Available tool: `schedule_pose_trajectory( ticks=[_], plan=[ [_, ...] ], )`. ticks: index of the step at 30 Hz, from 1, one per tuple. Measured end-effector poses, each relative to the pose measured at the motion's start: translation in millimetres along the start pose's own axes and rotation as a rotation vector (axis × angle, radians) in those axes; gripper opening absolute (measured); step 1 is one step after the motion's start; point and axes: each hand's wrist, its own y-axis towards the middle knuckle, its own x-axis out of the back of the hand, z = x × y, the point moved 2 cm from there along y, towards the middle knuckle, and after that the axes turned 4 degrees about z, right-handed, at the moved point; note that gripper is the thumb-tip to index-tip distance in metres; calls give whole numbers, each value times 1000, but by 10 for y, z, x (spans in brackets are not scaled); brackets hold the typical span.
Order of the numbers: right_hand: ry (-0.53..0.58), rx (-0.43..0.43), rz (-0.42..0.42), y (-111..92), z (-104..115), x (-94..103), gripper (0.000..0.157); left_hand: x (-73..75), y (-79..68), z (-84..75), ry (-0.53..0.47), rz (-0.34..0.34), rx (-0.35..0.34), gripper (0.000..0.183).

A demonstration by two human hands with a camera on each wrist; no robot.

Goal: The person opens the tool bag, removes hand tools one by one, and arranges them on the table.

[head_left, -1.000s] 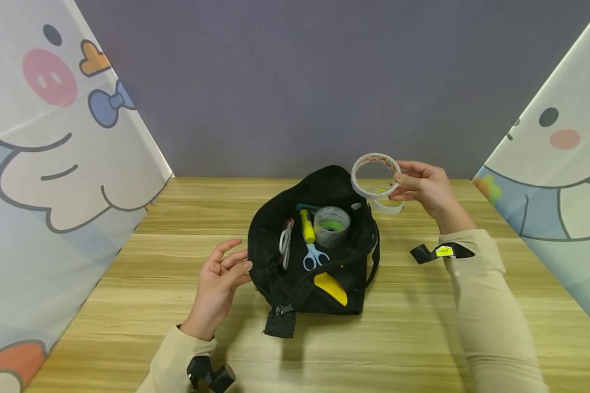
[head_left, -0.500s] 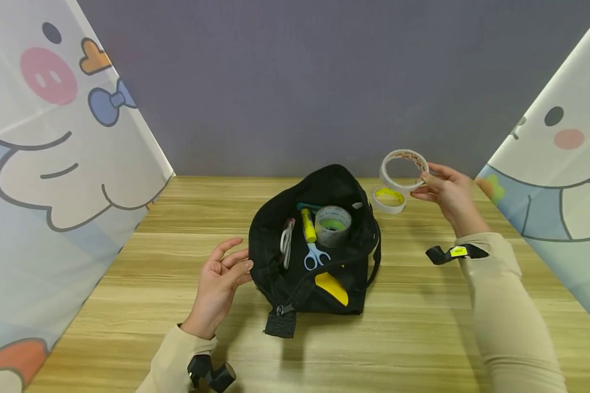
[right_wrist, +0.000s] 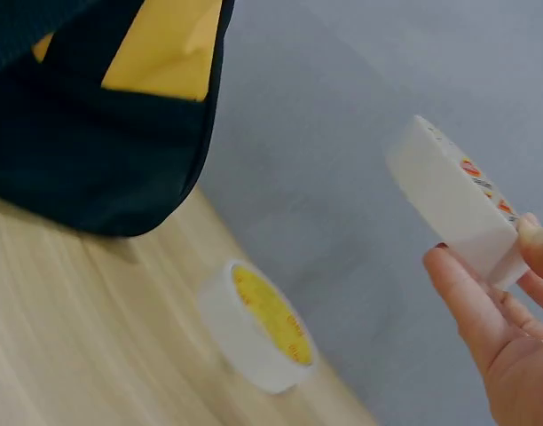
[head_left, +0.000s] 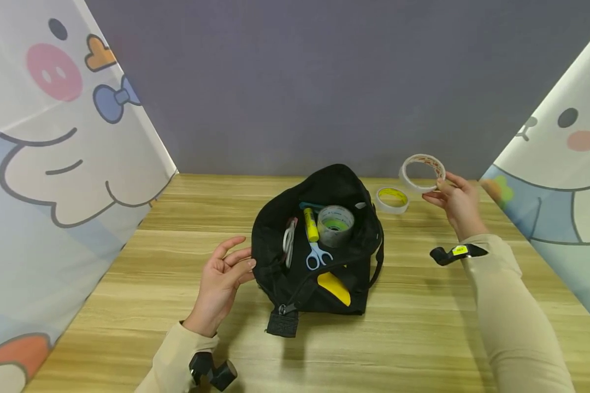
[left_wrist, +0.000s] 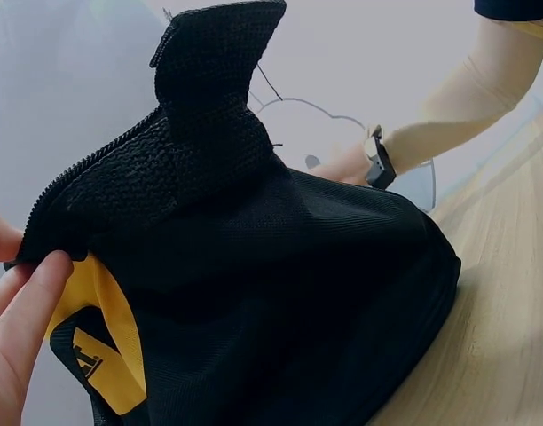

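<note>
Holding a white tape roll [right_wrist: 456, 197] up in the air, the person's right hand [head_left: 462, 207] pinches its edge between thumb and fingers, off to the right of the black bag [head_left: 265, 234] and apart from it. The roll is tilted, with red-orange print along its inside. Left hand [head_left: 217, 284] grips the bag's left rim, thumb on one face, fingers on the other.

Second white roll, yellow inside [head_left: 392, 208] — lies flat on the desk [head_left: 177, 245], near the bag's right side, touched by neither hand. Bag sits on the wood-grain desk, mouth gaping. Inside: a grey tape roll [head_left: 335, 236], a yellow stick [head_left: 311, 226] just beside it, light-blue scissor handles [head_left: 316, 250] below the stick, a teal strip [head_left: 311, 205] at the back, a white item [head_left: 288, 243] by the left wall — can't tell what. Yellow patch [head_left: 335, 288] shows at the near side, fabric tab [head_left: 282, 324] hanging at the corner. Grey panel [head_left: 295, 98] behind, cartoon hangings [head_left: 44, 169] both sides.
</note>
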Motion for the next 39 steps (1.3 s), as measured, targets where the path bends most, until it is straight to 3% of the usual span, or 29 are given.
schedule_pose_trajectory(
  ticks=[5, 11, 18, 25, 33, 39],
  plan=[
    [59, -19, -88, 33, -93, 110, 24, -1, 4, 1, -11, 7, -2, 47],
    [99, -25, -167, 42, -236, 250, 12, 0, 3, 0, -16, 9, 0, 47],
    [130, -46, -242, 62, -380, 402, 13, -3, 3, -3, -13, 6, 3, 48],
    [116, -154, -347, 65, -433, 493, 28, -4, 6, -2, -12, 8, 6, 47],
    [78, -195, -493, 84, -478, 579, 40, -8, 7, -1, -6, 3, 11, 47],
    [-6, -249, -509, 110, -495, 645, 59, -5, 11, 0, -3, 4, 10, 48]
  ],
)
